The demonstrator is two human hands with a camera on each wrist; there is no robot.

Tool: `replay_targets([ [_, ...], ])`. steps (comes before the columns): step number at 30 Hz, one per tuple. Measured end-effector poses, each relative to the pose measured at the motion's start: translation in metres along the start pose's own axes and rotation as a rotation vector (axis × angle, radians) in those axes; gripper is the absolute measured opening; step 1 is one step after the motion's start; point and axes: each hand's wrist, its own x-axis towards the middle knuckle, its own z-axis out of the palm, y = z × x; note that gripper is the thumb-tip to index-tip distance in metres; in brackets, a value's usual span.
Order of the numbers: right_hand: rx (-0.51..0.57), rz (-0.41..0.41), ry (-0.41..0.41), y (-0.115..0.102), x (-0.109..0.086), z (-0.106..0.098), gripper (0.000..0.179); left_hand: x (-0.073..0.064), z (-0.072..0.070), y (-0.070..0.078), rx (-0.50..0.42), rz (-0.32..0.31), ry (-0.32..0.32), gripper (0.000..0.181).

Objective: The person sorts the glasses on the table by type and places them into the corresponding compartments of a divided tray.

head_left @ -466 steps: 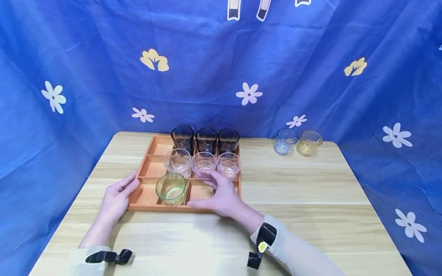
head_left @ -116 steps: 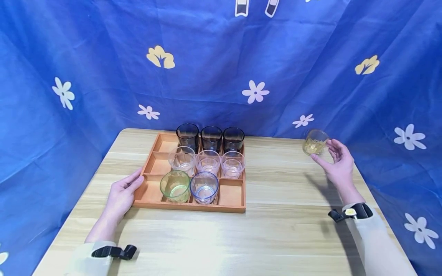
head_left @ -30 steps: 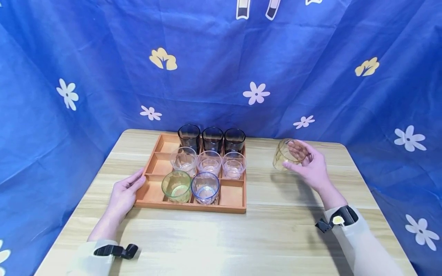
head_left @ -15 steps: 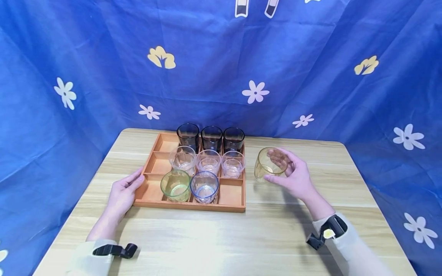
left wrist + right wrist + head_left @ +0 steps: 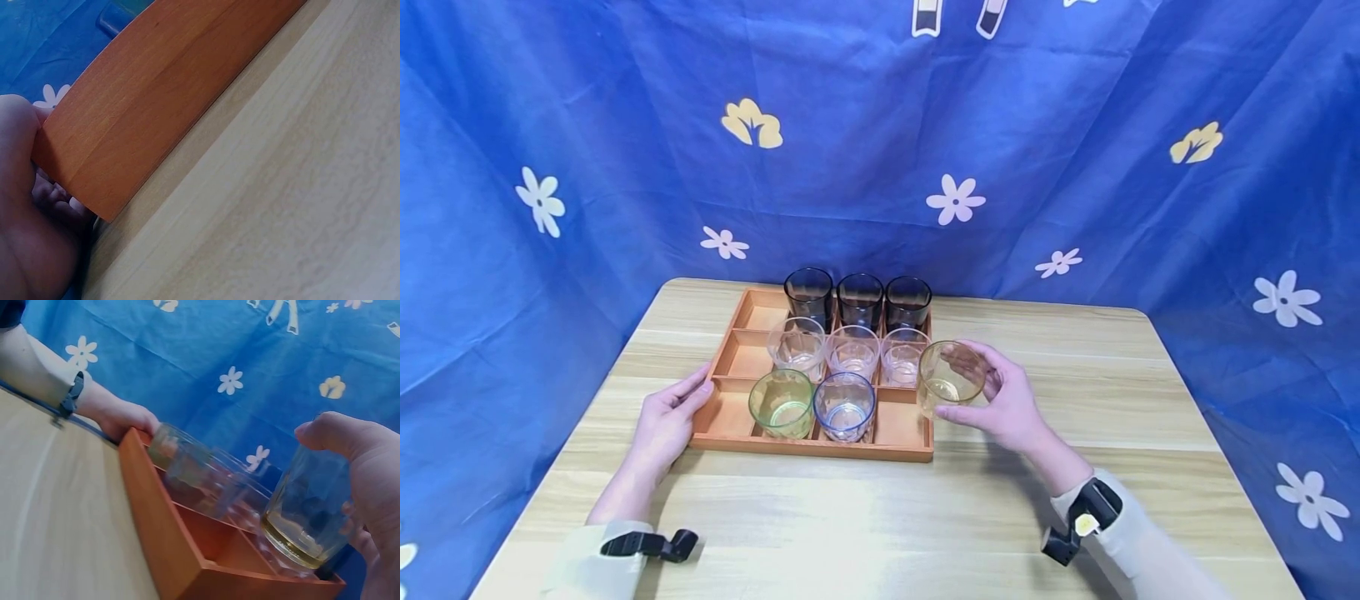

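Note:
My right hand (image 5: pixel 1011 408) holds an amber-tinted glass (image 5: pixel 947 379) upright between thumb and fingers. The glass overlaps the right edge of a compartmented wooden tray (image 5: pixel 812 447) in the head view; in the right wrist view its yellowish base (image 5: pixel 294 544) hangs over the tray's corner. My left hand (image 5: pixel 662 425) grips the tray's left side, the thumb above and the other fingers partly hidden against the wood. In the tray's front row stand a green glass (image 5: pixel 781 408) and a blue-rimmed glass (image 5: pixel 844 412); the front right compartment (image 5: pixel 898 425) holds nothing.
Three dark glasses (image 5: pixel 861 302) fill part of the tray's back row. Pale pink and clear glasses (image 5: pixel 852 354) stand in the middle row. The left column of compartments (image 5: pixel 747 357) holds no glasses. A blue patterned curtain (image 5: pixel 850 167) hangs behind the wooden table (image 5: pixel 1060 533).
Since 15.5 seconds ago, the blue glass has gone from the back right into the tray. My right hand has taken the amber glass from the back right and carried it left to the tray.

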Motion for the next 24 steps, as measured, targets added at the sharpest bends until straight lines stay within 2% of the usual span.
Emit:
replay_targets([
  [4,-0.037,0.039,0.018,0.004,-0.002,0.009,0.092,0.0,0.0,0.0,0.003,-0.002,-0.001,0.053],
  [12,-0.03,0.073,-0.014,0.013,-0.005,0.023,0.093,0.0,0.0,0.001,0.001,0.0,-0.005,0.053],
  [18,-0.023,0.089,-0.038,0.016,-0.009,0.033,0.096,-0.001,0.0,0.003,0.0,0.001,-0.005,0.053],
  [24,-0.031,0.091,-0.026,0.022,-0.01,0.041,0.098,-0.002,-0.001,0.003,0.002,0.008,-0.002,0.052],
])
